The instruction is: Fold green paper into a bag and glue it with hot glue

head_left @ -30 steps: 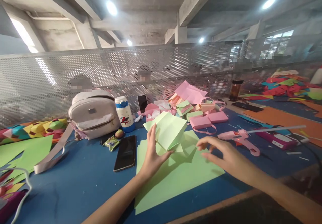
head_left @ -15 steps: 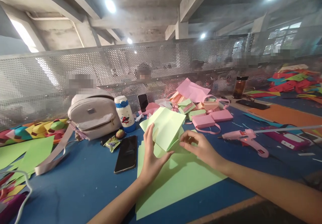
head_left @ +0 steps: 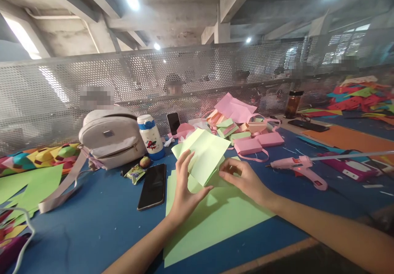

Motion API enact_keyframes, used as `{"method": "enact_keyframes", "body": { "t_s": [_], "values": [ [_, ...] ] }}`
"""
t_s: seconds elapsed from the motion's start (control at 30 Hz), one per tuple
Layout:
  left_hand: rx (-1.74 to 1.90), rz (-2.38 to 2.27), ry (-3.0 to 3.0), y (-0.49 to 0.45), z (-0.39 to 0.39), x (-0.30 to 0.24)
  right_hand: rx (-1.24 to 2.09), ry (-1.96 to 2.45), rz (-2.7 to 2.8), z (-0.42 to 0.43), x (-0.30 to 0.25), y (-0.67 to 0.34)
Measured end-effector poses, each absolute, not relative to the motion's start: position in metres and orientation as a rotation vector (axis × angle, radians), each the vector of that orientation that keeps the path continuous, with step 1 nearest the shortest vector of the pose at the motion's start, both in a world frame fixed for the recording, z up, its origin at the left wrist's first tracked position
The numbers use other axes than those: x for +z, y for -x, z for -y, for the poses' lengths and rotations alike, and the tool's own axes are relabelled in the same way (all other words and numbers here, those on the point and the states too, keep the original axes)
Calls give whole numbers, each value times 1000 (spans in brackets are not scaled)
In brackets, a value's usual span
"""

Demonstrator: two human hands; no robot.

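A folded sheet of light green paper (head_left: 207, 155) is held up between my two hands, tilted, with several layers showing at its lower edge. My left hand (head_left: 186, 187) grips its left side, fingers behind or along the edge and thumb stretched below it. With curled fingertips, my right hand (head_left: 243, 179) pinches the paper at its lower right edge. Beneath both hands lie larger flat light green sheets (head_left: 200, 241) on the blue table.
Left of the sheets are a black phone (head_left: 152, 187), a snack packet (head_left: 134, 174), a bottle (head_left: 151, 137) and a pale backpack (head_left: 111, 138). Pink and green paper boxes (head_left: 249, 144) pile up behind. A pink glue gun (head_left: 303, 169) lies to the right, its tip toward my right hand.
The folded paper has tilted slightly, and its right flap now lies closer to the front layer. Both hands keep nearly the same hold. The whole view has shifted a little.
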State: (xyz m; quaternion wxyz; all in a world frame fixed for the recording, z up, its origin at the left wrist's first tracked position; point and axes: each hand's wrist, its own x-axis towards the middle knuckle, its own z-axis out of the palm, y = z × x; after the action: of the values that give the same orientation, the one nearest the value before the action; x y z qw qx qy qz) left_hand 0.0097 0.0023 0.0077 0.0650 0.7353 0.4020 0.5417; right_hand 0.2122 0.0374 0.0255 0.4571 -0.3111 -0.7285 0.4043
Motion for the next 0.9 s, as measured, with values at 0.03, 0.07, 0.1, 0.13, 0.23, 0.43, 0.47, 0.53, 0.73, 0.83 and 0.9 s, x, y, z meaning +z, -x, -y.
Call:
{"method": "enact_keyframes", "body": {
  "t_s": [0.03, 0.07, 0.1, 0.13, 0.23, 0.43, 0.47, 0.53, 0.73, 0.83, 0.9],
  "values": [
    [1623, -1217, -2217, -10, -2, 8, 995, 767, 1796, -38, 25, -212],
    [1610, -1222, -2215, -10, -2, 7, 992, 770, 1796, -38, 24, -212],
    [1597, -1229, -2213, -10, -2, 7, 990, 773, 1795, -39, 24, -212],
    [1588, -1235, -2212, -10, -1, 7, 988, 776, 1794, -39, 23, -212],
    [1579, -1234, -2204, -10, 0, 6, 992, 788, 1792, -40, 22, -212],
    [1563, -1209, -2203, -11, 0, 6, 995, 797, 1786, -42, 21, -211],
    [1558, -1204, -2206, -11, 0, 6, 991, 793, 1788, -42, 20, -211],
    [1548, -1201, -2214, -11, 0, 5, 981, 785, 1792, -42, 20, -211],
    [1512, -1257, -2182, -10, 0, 5, 802, 752, 1846, -41, 21, -213],
    [1506, -1271, -2164, -10, 0, 6, 612, 673, 1896, -40, 21, -215],
    [1505, -1270, -2165, -10, 0, 5, 472, 614, 1919, -39, 21, -216]
  ]
}}
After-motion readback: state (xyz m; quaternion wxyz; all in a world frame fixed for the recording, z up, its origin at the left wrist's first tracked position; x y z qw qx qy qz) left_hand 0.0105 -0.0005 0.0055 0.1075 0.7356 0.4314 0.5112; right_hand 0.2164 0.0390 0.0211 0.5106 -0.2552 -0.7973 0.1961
